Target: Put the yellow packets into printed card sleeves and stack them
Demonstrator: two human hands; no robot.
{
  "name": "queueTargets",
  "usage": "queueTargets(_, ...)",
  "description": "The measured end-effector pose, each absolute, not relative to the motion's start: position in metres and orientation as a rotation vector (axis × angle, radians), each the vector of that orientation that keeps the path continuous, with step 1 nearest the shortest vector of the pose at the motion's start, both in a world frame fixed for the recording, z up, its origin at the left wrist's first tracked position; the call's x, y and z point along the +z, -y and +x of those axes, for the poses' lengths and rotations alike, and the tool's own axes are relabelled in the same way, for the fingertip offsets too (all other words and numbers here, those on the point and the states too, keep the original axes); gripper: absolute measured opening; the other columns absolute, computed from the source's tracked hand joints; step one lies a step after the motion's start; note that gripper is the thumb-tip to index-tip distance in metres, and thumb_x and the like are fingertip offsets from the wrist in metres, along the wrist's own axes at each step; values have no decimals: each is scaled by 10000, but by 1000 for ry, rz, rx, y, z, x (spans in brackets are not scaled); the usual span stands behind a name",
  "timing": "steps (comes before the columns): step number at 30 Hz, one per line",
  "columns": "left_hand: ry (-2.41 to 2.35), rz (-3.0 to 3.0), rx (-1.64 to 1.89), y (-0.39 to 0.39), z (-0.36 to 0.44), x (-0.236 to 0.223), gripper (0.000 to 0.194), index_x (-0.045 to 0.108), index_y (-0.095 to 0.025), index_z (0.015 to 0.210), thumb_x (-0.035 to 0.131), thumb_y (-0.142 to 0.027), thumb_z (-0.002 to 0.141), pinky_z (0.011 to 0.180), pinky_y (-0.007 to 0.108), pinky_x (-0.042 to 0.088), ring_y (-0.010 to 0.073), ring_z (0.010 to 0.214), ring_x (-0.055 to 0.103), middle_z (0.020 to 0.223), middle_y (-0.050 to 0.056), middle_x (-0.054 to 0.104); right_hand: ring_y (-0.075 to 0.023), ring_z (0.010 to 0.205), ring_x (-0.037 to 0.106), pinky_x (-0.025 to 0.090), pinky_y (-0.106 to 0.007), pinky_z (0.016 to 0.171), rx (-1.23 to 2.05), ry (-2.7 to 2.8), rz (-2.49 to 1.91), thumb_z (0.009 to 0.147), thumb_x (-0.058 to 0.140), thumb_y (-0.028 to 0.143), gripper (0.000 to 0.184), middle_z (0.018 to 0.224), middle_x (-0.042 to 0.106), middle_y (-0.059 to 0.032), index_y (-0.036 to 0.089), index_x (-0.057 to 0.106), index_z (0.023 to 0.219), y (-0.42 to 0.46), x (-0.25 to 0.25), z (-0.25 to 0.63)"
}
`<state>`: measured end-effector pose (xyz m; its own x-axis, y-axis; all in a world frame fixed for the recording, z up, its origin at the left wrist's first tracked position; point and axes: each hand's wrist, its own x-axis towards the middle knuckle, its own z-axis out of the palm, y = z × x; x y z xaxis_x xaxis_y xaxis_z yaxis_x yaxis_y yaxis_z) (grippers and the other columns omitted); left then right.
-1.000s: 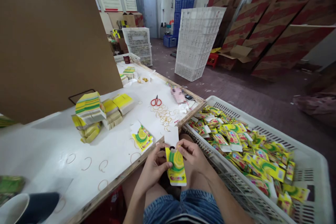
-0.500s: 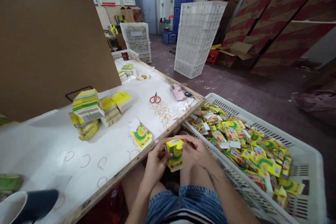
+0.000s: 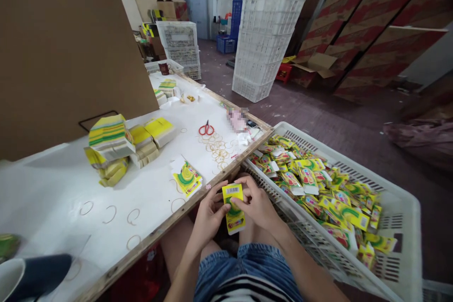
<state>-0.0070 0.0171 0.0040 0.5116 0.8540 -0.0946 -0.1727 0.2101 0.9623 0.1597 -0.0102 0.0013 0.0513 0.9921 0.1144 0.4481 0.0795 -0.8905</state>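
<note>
Over my lap, both hands grip one small yellow and green carton [image 3: 234,219], its barcode end facing up. My left hand [image 3: 211,210] is closed on its left edge, thumb on the front. On the right edge my right hand [image 3: 255,202] is closed too, its thumb pressed on the carton's face. A few flat yellow cartons [image 3: 187,178] lie on the white table [image 3: 152,217] just beyond my left hand. To my right stands a white plastic crate [image 3: 403,231] filled with yellow cartons [image 3: 307,179].
Red-handled scissors [image 3: 206,128] and loose rubber bands [image 3: 218,151] lie on the table. Bundled flat cartons [image 3: 111,139] are piled at the left, before a large cardboard sheet [image 3: 71,47]. A dark blue cup [image 3: 46,271] is near left. White crates [image 3: 265,42] stand stacked on the floor.
The carton was angled with its top end bent toward me; now its front looks flat and upright. My right thumb has come onto its face. The view has shifted slightly.
</note>
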Motion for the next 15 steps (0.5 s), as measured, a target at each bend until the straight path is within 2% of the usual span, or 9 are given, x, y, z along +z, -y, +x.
queueTargets(5,-726,1182,780,-18,-5,4,541,484,-199,1327,625,-176,805,877,374,530,259,1054,648,1211,134,658,-123,441,464,327,-224,504,774,1498,-1576,789,565,197,238,485,393,118,223,505,1017,10,5,161)
queueTargets(10,-783,1215,805,-21,-3,2,529,522,-199,1294,592,-112,777,937,376,504,266,1171,585,1269,124,623,-143,459,508,346,-238,517,677,1506,-1646,793,550,207,255,501,450,105,235,492,1039,7,-3,154)
queueTargets(15,-799,1206,829,-24,-2,-5,531,521,-202,1295,612,-145,775,877,374,532,256,1073,638,1173,116,672,-143,479,517,365,-245,529,617,1476,-1671,774,570,204,284,527,480,90,233,533,1054,3,-11,153)
